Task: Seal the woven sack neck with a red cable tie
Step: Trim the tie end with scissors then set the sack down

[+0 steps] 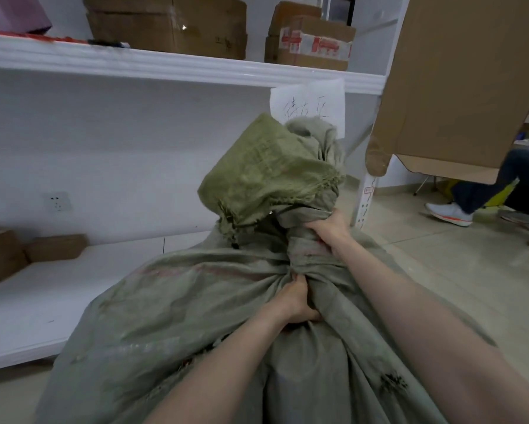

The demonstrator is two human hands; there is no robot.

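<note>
My right hand (329,228) is clenched round the gathered neck (300,249) of the woven sack (180,316), fingers wrapped over the twist. My left hand (297,304) is just below, gripping bunched cloth at the base of the neck. The sack's loose top (266,169) flops above my right fist, olive-green and crumpled. The full sack lies on the floor against a white shelf unit (165,67). Cardboard boxes (165,26) sit on the shelf and a handwritten paper note (312,101) hangs from its edge. Another person's white shoe (449,213) is off to the right.
</note>
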